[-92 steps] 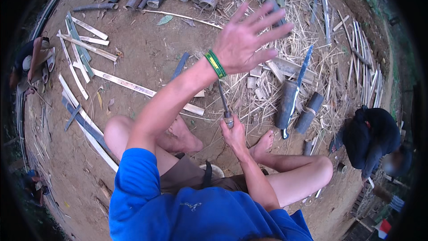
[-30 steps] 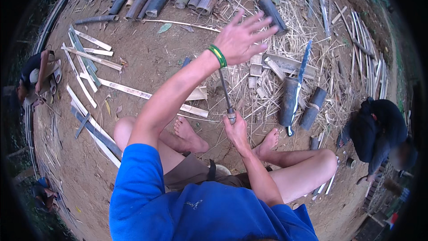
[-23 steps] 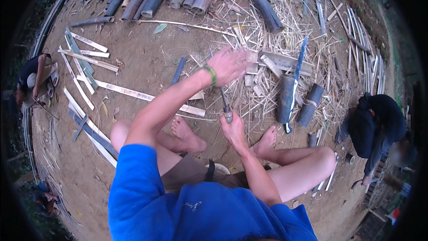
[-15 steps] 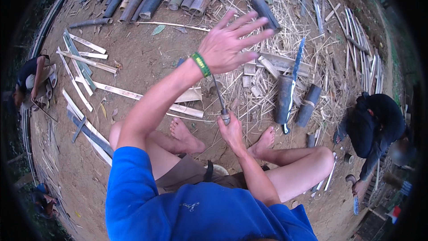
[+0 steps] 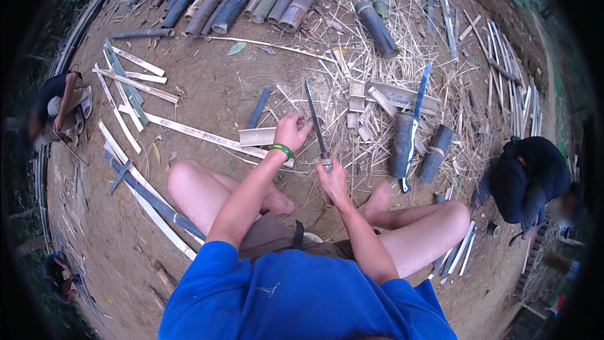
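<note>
My right hand (image 5: 332, 181) is closed round the handle of a long knife (image 5: 316, 116), whose narrow dark blade points away from me. Just left of the blade is my left hand (image 5: 293, 132), with a green band at its wrist. Its fingers are loosely bent and nothing shows in them. Beside that wrist lies a short split piece of bamboo (image 5: 257, 137); whether the hand touches it I cannot tell. To the right, a saw (image 5: 415, 119) with a pale handle lies on a dark bamboo section (image 5: 401, 145), next to another bamboo section (image 5: 435, 154).
Bamboo poles (image 5: 264, 0) lie in a pile at the far side. Split bamboo strips (image 5: 135, 91) spread across the left. Shavings (image 5: 352, 145) litter the ground ahead. One person (image 5: 528, 179) crouches at right, another (image 5: 60, 104) sits at far left.
My left hand has come down and toward me from its raised, spread position, its fingers now bent. The knife blade has swung more upright in view. The person at right has drawn an arm in.
</note>
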A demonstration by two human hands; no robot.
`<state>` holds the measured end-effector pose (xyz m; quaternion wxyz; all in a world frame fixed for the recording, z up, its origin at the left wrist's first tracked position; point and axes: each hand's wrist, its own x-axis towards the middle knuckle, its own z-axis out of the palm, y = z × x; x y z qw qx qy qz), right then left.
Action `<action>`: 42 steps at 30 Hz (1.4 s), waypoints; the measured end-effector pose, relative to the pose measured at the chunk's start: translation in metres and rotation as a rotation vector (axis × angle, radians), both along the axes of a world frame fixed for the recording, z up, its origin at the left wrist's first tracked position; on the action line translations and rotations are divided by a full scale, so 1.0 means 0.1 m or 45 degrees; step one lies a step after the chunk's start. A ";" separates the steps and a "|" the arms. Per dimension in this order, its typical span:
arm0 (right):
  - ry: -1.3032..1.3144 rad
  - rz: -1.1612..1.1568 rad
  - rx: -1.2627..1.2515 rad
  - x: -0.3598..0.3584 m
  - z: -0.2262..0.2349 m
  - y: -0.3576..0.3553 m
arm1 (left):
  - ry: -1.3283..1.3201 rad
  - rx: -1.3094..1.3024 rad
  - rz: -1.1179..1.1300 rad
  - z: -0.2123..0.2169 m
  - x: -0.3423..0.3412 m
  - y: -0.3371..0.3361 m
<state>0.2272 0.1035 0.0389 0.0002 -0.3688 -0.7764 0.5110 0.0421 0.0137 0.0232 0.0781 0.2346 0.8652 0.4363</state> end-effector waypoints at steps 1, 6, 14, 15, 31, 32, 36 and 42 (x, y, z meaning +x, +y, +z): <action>-0.005 0.006 0.001 0.00 0.04 0.02 | 0.007 -0.011 -0.006 -0.03 0.07 -0.01; 0.075 0.061 -0.125 0.06 -0.27 0.17 | 0.126 -0.072 -0.023 -0.15 0.17 0.05; -0.011 0.076 -0.110 0.23 -0.38 0.34 | -0.007 0.044 0.014 -0.24 0.11 -0.28; 0.025 0.101 -0.019 0.25 -0.37 0.32 | -0.111 0.061 0.056 -0.25 0.07 -0.30; 0.070 0.140 -0.014 0.28 0.08 -0.02 | -0.597 0.491 0.210 -0.62 0.05 -0.27; 0.072 0.150 0.009 0.28 0.05 -0.01 | -0.607 0.491 0.206 -0.63 0.05 -0.26; 0.061 0.152 -0.003 0.29 0.07 0.00 | -0.640 0.478 0.199 -0.64 0.04 -0.28; 0.042 0.174 -0.008 0.26 0.14 -0.01 | -0.901 0.630 0.286 -0.68 -0.06 -0.31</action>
